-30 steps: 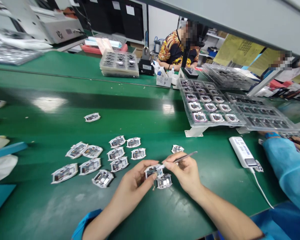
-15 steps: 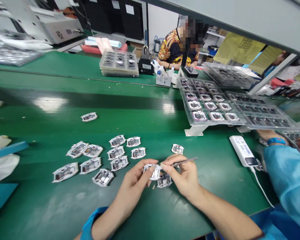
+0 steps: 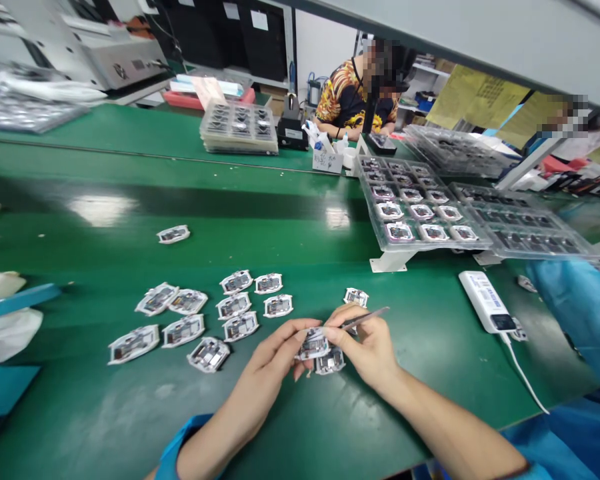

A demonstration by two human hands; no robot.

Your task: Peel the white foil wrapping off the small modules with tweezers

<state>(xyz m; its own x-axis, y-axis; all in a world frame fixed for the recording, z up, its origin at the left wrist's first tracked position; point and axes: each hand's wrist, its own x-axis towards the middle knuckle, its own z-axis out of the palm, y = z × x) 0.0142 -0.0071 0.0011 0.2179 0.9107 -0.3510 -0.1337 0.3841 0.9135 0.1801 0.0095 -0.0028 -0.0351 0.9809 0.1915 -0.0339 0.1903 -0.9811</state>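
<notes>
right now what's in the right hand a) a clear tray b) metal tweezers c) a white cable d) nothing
B: the right hand pinches metal tweezers, their tip beside the small circuit module in the left hand.

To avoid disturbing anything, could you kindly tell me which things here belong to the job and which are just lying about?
Job: left hand, right hand, tweezers, held circuit module, spread modules.
Lying about: white corded unit, clear tray.
</notes>
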